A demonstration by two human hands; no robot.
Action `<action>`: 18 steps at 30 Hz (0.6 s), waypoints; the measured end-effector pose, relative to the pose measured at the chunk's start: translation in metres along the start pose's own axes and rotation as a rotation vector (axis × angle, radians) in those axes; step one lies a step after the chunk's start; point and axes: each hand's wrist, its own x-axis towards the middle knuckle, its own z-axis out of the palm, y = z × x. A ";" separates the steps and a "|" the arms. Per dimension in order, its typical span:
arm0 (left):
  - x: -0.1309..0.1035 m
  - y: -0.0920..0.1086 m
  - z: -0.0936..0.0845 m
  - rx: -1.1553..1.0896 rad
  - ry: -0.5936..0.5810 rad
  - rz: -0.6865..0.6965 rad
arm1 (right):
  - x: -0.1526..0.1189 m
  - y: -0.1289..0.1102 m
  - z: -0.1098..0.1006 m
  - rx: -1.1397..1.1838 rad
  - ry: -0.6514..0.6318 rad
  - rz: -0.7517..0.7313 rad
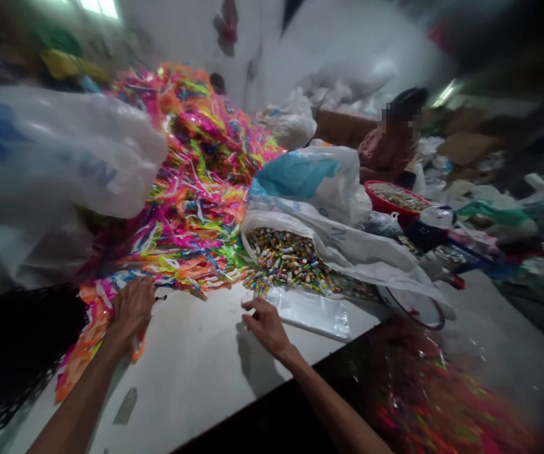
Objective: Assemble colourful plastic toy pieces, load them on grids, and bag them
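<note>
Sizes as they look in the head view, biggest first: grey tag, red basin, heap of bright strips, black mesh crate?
1. Heap of bright strips
2. Black mesh crate, partly out of frame
3. Red basin
4. Grey tag

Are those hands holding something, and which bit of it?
The left hand is at the bright strips, but its fingertips are unclear, so I can't tell if or where it grips them. The right hand looks empty, fingers parted.

White table (181, 378); bright strips (196, 233); clear packets (309, 312)
</note>
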 end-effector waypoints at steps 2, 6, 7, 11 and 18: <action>-0.007 0.008 -0.009 0.010 -0.018 -0.039 | 0.016 0.005 -0.020 -0.203 0.128 0.021; -0.036 0.048 -0.024 -0.478 -0.136 -0.133 | 0.048 0.013 -0.038 -0.587 0.205 0.208; -0.045 0.060 -0.023 -0.699 -0.215 -0.131 | 0.051 0.015 -0.037 -0.619 0.193 0.241; -0.078 0.098 -0.012 -1.252 -0.526 -0.250 | 0.047 0.019 -0.032 -0.517 0.185 0.290; -0.095 0.114 -0.005 -1.368 -0.709 -0.215 | 0.017 -0.019 -0.026 0.250 -0.047 0.100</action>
